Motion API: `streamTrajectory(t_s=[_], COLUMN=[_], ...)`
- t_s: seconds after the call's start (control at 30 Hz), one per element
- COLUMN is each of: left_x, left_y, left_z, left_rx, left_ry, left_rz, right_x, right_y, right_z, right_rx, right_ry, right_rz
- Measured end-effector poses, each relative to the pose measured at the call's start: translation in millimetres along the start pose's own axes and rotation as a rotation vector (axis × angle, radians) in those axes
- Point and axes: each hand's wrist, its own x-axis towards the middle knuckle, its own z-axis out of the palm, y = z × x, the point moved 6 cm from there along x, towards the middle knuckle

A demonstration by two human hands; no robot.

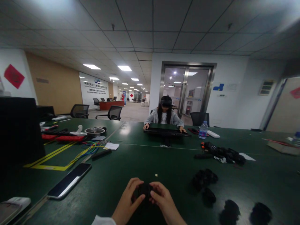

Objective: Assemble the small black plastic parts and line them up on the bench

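Between my two hands, low in the middle of the head view, is a small dark rounded part [144, 189]; its exact kind is too dark to make out. My left hand [129, 197] grips it from the left, thumb near and fingers behind. From the right, my right hand [163, 197] pinches the same part with thumb and fingers. The part is just over the green table [103, 184]. A tiny pale piece [156, 175] lies beyond my hands. Several similar dark parts [205, 179] lie to the right.
A phone [70, 180] lies at left, near coloured cables [87, 150] and a metal bowl [95, 132]. Across the table a person [164, 115] holds a long black panel [165, 132]. A water bottle [203, 130] and a black bundle [223, 153] are at right.
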Motion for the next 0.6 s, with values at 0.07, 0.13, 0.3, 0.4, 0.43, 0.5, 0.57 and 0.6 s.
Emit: streamTrajectory(t_s=[0.07,0.13,0.3,0.4,0.43,0.5,0.57,0.6], left_x=[-0.4,-1.2,-3.1,-2.3,-1.7,-0.4,0.4,0.6], left_y=[1.6,3.4,0.6,-3.8,-4.9,-6.2,-7.1,-7.6], left_z=[0.6,0.5,0.8,0.2,0.0,-0.3,0.2,0.7], left_rx=[-0.004,-0.019,-0.068,-0.062,-0.054,-0.039,-0.037,-0.041], left_ry=[-0.015,-0.012,0.016,0.031,0.03,0.026,0.009,-0.001], left_rz=[0.026,0.05,0.059,0.029,0.018,-0.006,-0.027,-0.037], right_x=[-0.5,-1.2,-2.3,-3.0,-3.1,-2.9,-2.2,-1.7], right_y=[-1.4,-2.4,-3.6,-3.2,-2.9,-2.0,-0.8,0.0], right_z=[1.1,1.3,1.6,1.1,0.9,0.4,-0.3,-0.6], right_rx=[0.008,0.026,0.055,0.04,0.035,0.024,0.013,0.007], right_ry=[0.009,0.035,0.065,0.057,0.049,0.029,0.016,0.014], right_rz=[0.017,0.042,0.074,0.081,0.081,0.076,0.07,0.072])
